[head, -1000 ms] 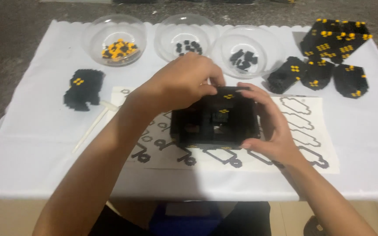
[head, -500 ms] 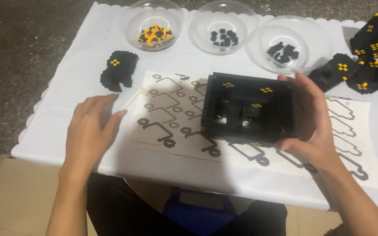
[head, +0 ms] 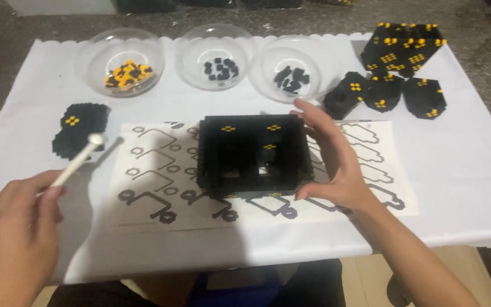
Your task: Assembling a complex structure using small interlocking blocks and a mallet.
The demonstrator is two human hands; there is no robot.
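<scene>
Our right hand [head: 333, 162] clasps the black block frame [head: 252, 154] on the bench [head: 473, 170]; our left hand [head: 15, 233] pinches a white stick [head: 78, 161]. Risk: a careless poke may dislodge blocks.

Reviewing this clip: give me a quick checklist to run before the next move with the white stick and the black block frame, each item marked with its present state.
1. Left hand grips the white stick: ok.
2. Right hand steadies the black block frame at its right side: ok.
3. Frame rests on the printed sheet: ok.
4. Stick tip at the frame: not ok, it points near the small black piece at left.
5. Three clear bowls hold loose pieces: ok.
6. Frame's inside fully built: cannot tell.
</scene>
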